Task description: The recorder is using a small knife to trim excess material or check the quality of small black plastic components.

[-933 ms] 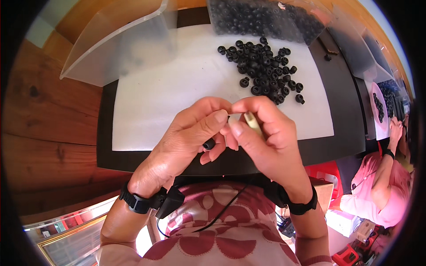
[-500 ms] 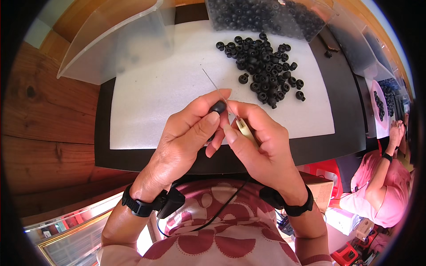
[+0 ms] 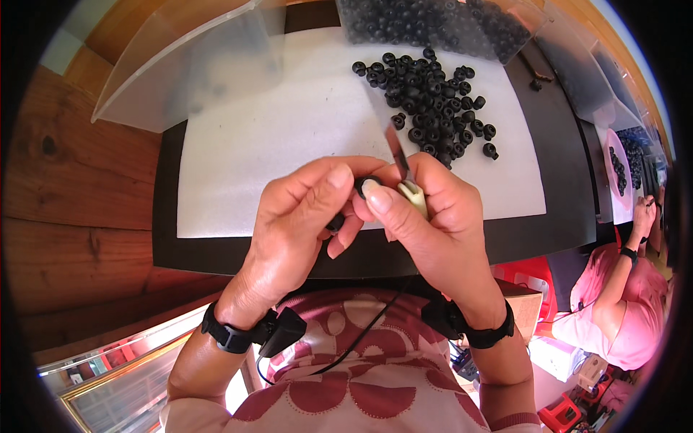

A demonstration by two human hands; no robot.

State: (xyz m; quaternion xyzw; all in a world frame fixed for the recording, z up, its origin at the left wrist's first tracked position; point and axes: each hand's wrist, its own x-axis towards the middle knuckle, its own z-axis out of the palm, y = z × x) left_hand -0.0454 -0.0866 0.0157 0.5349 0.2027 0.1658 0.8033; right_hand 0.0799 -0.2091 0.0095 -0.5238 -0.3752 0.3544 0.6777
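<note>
**Pale-handled knife upright in the right fingers, black piece under the thumb**

On my feed the right hand [image 3: 433, 216] grips a knife [image 3: 411, 193] by its smooth, cream-yellow handle. The blade [image 3: 396, 149] is flat, blurred and reddish-brown in this light, pointing up and slightly left. The right thumb also presses a rounded, matte black piece [image 3: 359, 185], pinched between the two hands. I see the left hand [image 3: 299, 206] curled, its thumb raised, with a second black piece [image 3: 335, 222] tucked in the bent fingers.

Beyond them I have a soft-looking white sheet [image 3: 253, 166] on a dark table [image 3: 216, 256]. A heap of knobbly black pieces [image 3: 433, 101], some showing round hollows, lies on the sheet, in front of a clear plastic bin [image 3: 473, 54] filled with more. A cloudy translucent bin [image 3: 195, 72] stands at left.

Half a second ago I saw the blade as a thin line slanting up-left past the piece, which sat under the left thumb. Now the blade is swung right, broad side showing, and the piece is under the right thumb.
</note>
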